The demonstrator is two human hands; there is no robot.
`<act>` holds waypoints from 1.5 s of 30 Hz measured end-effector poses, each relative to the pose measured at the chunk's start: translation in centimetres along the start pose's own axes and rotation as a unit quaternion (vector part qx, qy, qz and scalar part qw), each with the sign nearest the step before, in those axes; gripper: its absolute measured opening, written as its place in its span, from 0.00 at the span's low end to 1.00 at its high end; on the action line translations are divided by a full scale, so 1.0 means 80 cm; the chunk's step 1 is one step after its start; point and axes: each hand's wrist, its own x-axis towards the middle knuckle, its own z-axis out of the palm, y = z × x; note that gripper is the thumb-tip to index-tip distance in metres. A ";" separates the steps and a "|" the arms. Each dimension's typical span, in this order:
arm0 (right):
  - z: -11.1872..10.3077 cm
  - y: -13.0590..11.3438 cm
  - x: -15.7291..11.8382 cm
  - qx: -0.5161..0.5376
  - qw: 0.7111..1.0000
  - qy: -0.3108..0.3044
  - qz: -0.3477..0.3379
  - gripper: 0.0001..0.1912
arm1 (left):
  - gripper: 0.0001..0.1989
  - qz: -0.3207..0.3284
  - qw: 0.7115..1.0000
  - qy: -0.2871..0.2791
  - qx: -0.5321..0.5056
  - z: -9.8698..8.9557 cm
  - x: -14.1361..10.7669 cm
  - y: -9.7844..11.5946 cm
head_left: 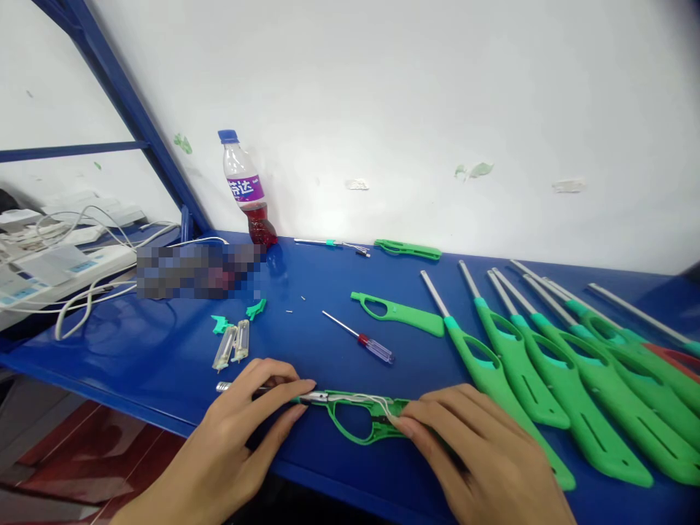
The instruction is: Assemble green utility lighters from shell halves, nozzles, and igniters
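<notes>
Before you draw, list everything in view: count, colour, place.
Bench: one, blue, centre
Wall: one, white, behind
Frame: one, blue, left
Open lighter: one, green and silver, bench front
Lighters: at least five green, one reddish, right
Shells: two, green, bench middle and back
Screwdriver: one, red and clear, middle
Pins: two, pale, left of screwdriver
Capsules: two, clear, bench left
Clips: two, teal, beside capsules
Wired rod: one, silver, by wall
Bottle: one, purple and red, against wall
Blurred patch: one, greyish, beside bottle
Clutter: uncounted, mostly white, far left
Left hand: one, gripping open lighter
Right hand: one, gripping open lighter
</notes>
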 end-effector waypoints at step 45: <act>0.005 -0.003 -0.003 0.019 1.000 -0.021 -0.010 0.05 | 0.08 -0.038 0.997 -0.045 -0.052 -0.004 0.010 0.006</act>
